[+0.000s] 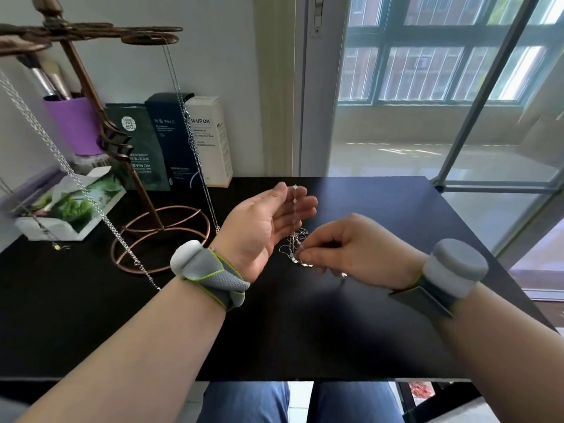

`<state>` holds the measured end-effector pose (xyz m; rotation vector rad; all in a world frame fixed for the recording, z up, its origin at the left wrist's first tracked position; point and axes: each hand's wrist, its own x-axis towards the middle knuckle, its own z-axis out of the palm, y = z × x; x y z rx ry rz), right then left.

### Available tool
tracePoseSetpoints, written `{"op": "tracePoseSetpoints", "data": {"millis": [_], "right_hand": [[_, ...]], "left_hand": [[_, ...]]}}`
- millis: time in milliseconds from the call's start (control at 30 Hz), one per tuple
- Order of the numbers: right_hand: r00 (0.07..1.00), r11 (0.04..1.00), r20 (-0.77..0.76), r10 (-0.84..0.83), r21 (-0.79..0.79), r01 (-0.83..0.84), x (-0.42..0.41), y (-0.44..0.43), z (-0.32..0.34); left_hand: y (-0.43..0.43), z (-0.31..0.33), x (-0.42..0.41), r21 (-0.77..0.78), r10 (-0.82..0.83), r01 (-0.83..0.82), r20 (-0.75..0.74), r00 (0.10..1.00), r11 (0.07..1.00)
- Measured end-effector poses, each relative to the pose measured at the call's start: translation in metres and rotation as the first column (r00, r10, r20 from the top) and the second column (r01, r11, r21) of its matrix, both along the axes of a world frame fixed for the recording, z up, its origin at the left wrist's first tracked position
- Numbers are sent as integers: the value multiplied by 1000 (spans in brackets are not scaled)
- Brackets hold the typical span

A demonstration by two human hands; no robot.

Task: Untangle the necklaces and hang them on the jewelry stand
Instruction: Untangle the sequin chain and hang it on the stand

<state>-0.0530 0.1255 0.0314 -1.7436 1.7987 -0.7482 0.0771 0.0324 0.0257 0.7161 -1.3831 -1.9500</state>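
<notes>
A thin silver necklace [294,239] hangs in a small tangle between my hands above the black table [381,215]. My left hand [265,221] is raised palm-up and pinches the top of the chain between thumb and fingertips. My right hand [345,245] pinches the lower tangled part with curled fingers. The copper jewelry stand [91,96] rises at the left on a ring base. A long bead chain [190,132] hangs from one of its arms. A heavier silver chain [70,175] hangs from another arm at the far left.
Behind the stand are a purple brush cup [74,126], several cosmetic boxes [210,138] and an open white box [65,209]. A glass door and window fill the right side. The table's right edge runs diagonally near my right wrist.
</notes>
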Motion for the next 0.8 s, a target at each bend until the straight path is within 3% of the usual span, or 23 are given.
{"op": "tracePoseSetpoints", "data": {"millis": [233, 400, 533, 800], "right_hand": [[947, 988, 319, -39, -132, 85, -7, -10, 26], [851, 956, 495, -176, -120, 267, -14, -22, 27], [838, 956, 494, -233, -40, 290, -14, -27, 12], [926, 987, 341, -161, 63, 148, -4, -18, -9]], "left_hand": [[9, -8, 7, -160, -106, 131, 158, 982, 978], [12, -6, 12, -129, -156, 172, 130, 979, 977], [10, 1, 16, -37, -144, 144, -7, 990, 989], [3, 14, 21, 42, -12, 21, -221, 975, 999]]}}
